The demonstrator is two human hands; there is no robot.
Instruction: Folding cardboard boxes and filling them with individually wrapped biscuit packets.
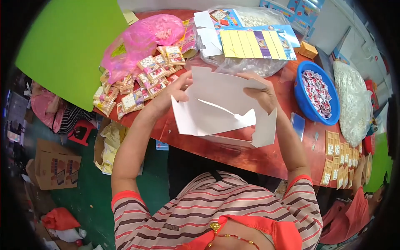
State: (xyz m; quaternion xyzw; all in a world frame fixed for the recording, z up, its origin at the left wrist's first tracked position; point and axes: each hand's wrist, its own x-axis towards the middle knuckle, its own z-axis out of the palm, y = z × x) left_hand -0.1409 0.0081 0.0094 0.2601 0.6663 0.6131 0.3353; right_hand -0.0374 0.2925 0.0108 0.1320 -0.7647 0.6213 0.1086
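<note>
White die-cut carton blank point(221, 106) gripped by both hands: left hand point(173, 93), right hand point(260, 95), above red worktop point(233, 156) near edge. Step, judged: folding flaps. Next needs tabs tucked into slots.

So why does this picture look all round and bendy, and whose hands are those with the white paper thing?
The camera sits on a person's head and looks down, so you see what they see. Its very wide lens bends straight edges near the rim. The arms coming up from the bottom are that person's own. There is no machine here, only two bare hands.

The left hand and the right hand both hold a flat white card, cut with flaps like an unfolded box, above a red table.

On the table lie a heap of small packets by the left hand, a pink bag, a blue bowl full of little wrapped pieces, yellow sheets and rows of tan cards on the right.
</note>
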